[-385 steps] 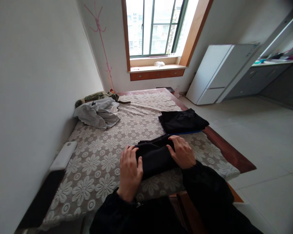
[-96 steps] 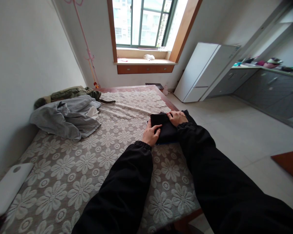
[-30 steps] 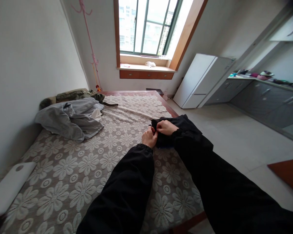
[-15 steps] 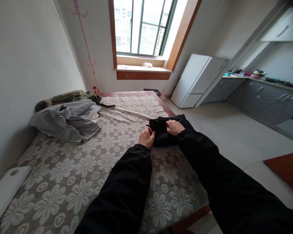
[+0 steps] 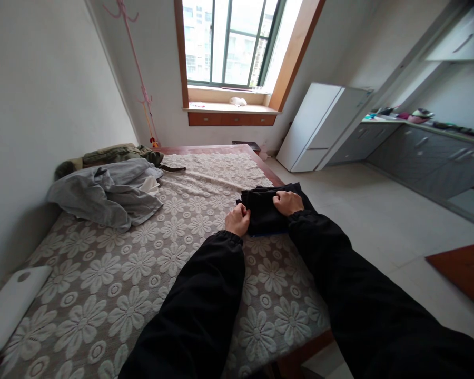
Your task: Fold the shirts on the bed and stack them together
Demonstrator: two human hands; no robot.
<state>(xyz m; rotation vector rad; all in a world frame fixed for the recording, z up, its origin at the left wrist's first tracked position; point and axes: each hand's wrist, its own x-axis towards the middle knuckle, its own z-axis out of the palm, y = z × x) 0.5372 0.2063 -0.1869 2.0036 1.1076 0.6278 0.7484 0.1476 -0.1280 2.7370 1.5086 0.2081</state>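
A folded black garment point(image 5: 263, 213) lies near the right edge of a table covered with a flower-patterned cloth point(image 5: 174, 258). Its layers show along the far side, and a thin blue line runs along the near edge. My left hand point(image 5: 237, 219) is closed on the garment's left edge, thumb against the curled fingers. On top of the garment, toward its right side, rests my right hand point(image 5: 288, 202), its fingers curled closed against the cloth. Both fingertips are partly hidden. Which kind of garment it is, I cannot tell.
A crumpled grey garment point(image 5: 106, 195) and a camouflage-patterned item point(image 5: 118, 155) lie at the table's left back, by the wall. A white object with an oval hole point(image 5: 13, 310) is at the near left. Beyond stand a pink coat rack point(image 5: 136, 58) and a white fridge point(image 5: 319, 129).
My right hand has slid slightly to the right across the top of the black garment. My left hand stays at its left edge. The view has tilted a little.
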